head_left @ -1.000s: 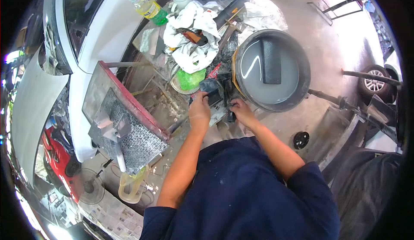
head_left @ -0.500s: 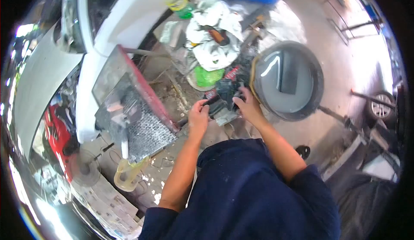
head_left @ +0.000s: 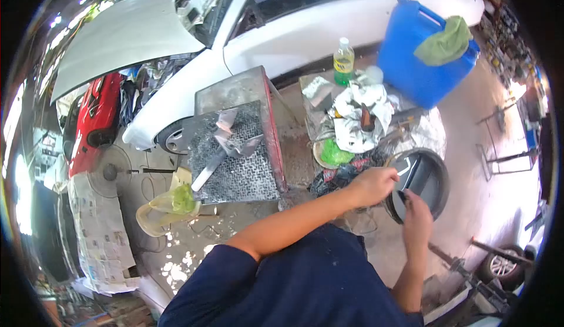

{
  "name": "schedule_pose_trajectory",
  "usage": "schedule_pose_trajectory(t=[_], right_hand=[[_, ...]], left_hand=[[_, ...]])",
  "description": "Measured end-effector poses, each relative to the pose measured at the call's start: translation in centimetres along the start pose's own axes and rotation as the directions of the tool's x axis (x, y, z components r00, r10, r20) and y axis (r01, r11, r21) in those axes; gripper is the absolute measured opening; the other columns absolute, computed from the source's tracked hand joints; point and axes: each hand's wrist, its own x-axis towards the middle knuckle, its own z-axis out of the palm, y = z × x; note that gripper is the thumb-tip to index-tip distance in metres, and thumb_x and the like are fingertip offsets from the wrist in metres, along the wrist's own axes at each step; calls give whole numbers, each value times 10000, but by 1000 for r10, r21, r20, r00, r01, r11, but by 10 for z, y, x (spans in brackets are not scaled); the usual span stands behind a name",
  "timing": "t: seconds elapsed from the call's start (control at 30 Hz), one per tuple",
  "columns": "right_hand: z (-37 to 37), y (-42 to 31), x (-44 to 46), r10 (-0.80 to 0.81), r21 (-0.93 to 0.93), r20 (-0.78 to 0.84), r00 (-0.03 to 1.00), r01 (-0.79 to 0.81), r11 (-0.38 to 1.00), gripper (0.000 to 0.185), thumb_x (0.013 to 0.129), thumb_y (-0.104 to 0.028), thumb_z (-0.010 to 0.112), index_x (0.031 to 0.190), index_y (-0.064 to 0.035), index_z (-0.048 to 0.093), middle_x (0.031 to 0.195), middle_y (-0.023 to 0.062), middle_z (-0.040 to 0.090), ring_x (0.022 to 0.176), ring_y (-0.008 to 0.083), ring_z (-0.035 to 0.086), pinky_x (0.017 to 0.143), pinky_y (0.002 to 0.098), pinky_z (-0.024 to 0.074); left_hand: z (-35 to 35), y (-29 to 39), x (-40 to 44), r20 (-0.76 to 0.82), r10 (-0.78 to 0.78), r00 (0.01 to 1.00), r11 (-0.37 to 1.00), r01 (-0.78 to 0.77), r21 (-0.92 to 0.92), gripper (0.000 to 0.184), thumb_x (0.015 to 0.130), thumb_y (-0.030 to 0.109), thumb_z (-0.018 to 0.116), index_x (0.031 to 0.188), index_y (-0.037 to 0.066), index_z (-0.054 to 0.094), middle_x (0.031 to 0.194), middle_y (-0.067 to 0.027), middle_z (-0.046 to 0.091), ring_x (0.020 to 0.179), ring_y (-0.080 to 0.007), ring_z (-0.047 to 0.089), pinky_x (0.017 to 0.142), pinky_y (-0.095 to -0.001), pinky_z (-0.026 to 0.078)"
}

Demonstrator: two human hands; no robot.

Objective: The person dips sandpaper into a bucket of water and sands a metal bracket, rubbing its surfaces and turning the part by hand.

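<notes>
Both hands are at the round dark basin (head_left: 445, 183), which holds greyish liquid with bright and dark reflections on it. Over its left rim is my left hand (head_left: 376, 186), fingers curled closed; whatever they hold is hidden. At the near rim my right hand (head_left: 417, 212) pinches a small dark piece (head_left: 403, 196), too small to name. Left of the basin lie dark crumpled wrappers (head_left: 335, 180) with red print. Behind them sit a tub with a bright green bag (head_left: 335, 152) and a white crumpled cloth (head_left: 352, 115) with a brown-and-black object (head_left: 367, 118) on it.
A red-edged stand (head_left: 238, 174) with a textured black top and tools is at left. Behind are a white car (head_left: 305, 27), a green-liquid bottle (head_left: 343, 62) and a blue jerrycan (head_left: 405, 51) with a green cloth. A fan (head_left: 110, 171) stands far left, a wheel (head_left: 502, 265) far right.
Both hands have moved from above the wrappers to the basin on the right. My view has shifted, showing more of the car and the blue jerrycan.
</notes>
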Motion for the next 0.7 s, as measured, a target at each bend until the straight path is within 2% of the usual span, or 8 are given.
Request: schedule_pose_trajectory(t=[0.03,0.1,0.17,0.27,0.43,0.5,0.57,0.7], right_hand=[[-11,7,4,104,32,-42,994,-103,994,294,952,13,551,1205,-21,695,1119,202,739,1053,403,703,916,476,557],[-22,29,15,263,-185,18,965,-256,949,245,984,-61,537,1162,-22,701,1110,229,740,1068,430,696,905,488,551],[-12,53,21,358,-247,122,926,-321,914,296,953,-89,570,1222,-12,665,1142,264,722,1099,461,674,907,527,533],[38,116,24,381,-250,274,883,-317,915,332,922,-162,622,1202,5,684,1097,287,726,1078,474,686,896,550,534],[61,119,24,345,-358,463,817,-183,915,332,923,-259,664,1149,-25,732,1104,259,738,1070,463,696,889,524,548],[63,123,17,240,-301,451,860,-107,948,342,921,-291,674,1139,-34,734,1102,249,742,1062,463,698,876,524,551],[32,65,23,315,-284,356,880,-219,934,313,928,-262,666,1137,-35,724,1113,250,738,1073,466,690,877,532,543],[20,65,17,326,-70,209,922,-318,945,263,930,-157,645,1159,-32,678,1126,264,722,1081,475,672,880,541,520]], left_hand=[[6,14,10,45,61,997,992,-65,110,233,907,119,574,1076,38,713,1076,-209,724,1029,-419,677,860,-470,548],[32,14,32,299,238,924,847,-348,401,211,886,144,621,1031,47,738,1089,-177,735,1042,-385,687,878,-488,557],[44,39,48,560,43,828,639,-453,621,262,901,130,610,1084,87,793,1120,-171,765,1069,-350,720,888,-464,578],[113,-20,88,573,-296,765,524,-371,766,340,878,201,711,1206,144,782,1289,-98,743,1179,-272,701,914,-416,567],[224,-160,142,370,-453,811,322,-238,916,359,911,247,729,1262,189,779,1352,-68,724,1238,-220,685,923,-355,546],[182,-93,121,442,-468,766,370,-284,885,333,913,212,707,1234,169,783,1336,-85,728,1230,-235,688,915,-365,555],[123,-14,88,507,-388,770,481,-301,823,310,916,177,685,1207,148,787,1319,-102,732,1221,-249,691,908,-375,563],[77,26,48,410,-9,912,702,-286,652,199,899,120,646,1022,100,801,1164,-119,756,1100,-302,714,860,-431,576]])
